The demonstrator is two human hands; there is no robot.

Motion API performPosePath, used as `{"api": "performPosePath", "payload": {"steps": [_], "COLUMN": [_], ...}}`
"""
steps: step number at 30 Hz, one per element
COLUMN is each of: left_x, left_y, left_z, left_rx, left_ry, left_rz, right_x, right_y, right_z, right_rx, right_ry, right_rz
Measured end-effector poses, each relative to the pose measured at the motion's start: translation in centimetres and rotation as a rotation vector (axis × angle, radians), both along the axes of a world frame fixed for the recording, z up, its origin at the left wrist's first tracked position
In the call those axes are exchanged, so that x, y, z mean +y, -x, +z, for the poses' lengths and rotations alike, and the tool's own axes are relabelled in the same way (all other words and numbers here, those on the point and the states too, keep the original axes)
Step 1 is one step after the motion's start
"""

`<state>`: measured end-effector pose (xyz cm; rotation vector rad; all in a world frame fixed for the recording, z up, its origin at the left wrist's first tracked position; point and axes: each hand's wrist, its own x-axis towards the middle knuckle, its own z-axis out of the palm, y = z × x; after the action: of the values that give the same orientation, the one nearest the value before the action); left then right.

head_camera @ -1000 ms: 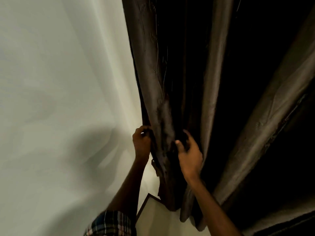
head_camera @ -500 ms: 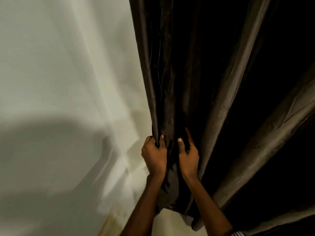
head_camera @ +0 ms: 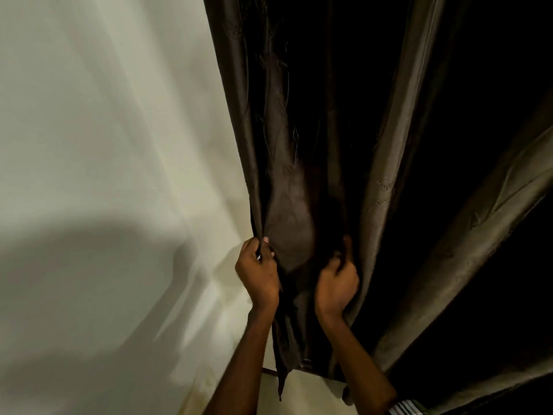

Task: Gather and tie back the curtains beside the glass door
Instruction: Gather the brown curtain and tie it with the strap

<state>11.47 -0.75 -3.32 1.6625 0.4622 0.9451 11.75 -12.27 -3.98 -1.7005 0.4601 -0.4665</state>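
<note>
Pale wall at left, dark curtain bunched between gripping left hand and right hand

Dim, warm light falls on the pale wall, where a soft grey shadow spreads low at left. The dark curtain folds sink into near-black at right, and wide-angle bending slants the edges.

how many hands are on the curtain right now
2. The left hand grips the dark curtain at its edge beside the wall; the right hand clutches folds just right of it.
</note>
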Motion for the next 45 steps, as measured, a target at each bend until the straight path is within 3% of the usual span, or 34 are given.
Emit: {"api": "performPosePath", "payload": {"steps": [2,7,10,16,19,22,24,26,30,34,39,42,45], "left_x": [0.2,-1.5,-2.1,-2.9,-3.1,-2.5,-1.9,-1.6,-3.0,-4.2,-5.5,-5.2,-4.1], "left_y": [0.2,-0.5,-0.8,2.4,2.3,1.9,1.7,1.3,0.3,-0.4,0.9,0.5,0.0], "left_z": [0.0,1.1,1.5,1.8,1.2,1.2,1.3,1.1,1.1,1.7,2.2,1.9,2.0], "left_rx": [0.004,0.016,0.036,0.022,0.077,0.208,0.267,0.244,0.153,0.121,0.062,0.108,0.23], "left_ry": [0.044,0.134,0.053,-0.014,-0.233,-0.315,-0.3,-0.236,-0.075,-0.044,0.025,-0.185,-0.274], "left_rz": [0.01,-0.031,-0.027,-0.3,-0.147,0.123,0.194,0.162,0.022,-0.014,-0.197,-0.048,0.152], "right_x": [-1.4,0.9,3.0,1.3,0.4,-2.0,-3.9,-4.8,-3.1,-0.3,-1.2,-1.9,-4.4], "right_y": [-0.7,-2.0,-0.2,0.1,0.7,1.2,1.2,0.5,-2.5,-1.2,-0.4,-0.5,-0.9], "right_z": [0.2,0.4,-0.2,-1.7,-2.0,-1.2,0.1,1.0,1.1,0.3,-0.6,-0.4,0.0], "right_rx": [-0.09,-0.111,-0.127,-0.08,-0.052,-0.013,0.006,-0.012,-0.138,-0.152,-0.229,-0.232,-0.206], "right_ry": [-0.018,-0.135,-0.077,0.144,0.153,0.202,0.165,0.115,-0.053,-0.011,0.203,0.258,0.29], "right_rz": [-0.041,0.545,0.705,0.552,0.601,0.16,-0.076,-0.052,0.353,0.685,0.569,0.592,0.072]}}
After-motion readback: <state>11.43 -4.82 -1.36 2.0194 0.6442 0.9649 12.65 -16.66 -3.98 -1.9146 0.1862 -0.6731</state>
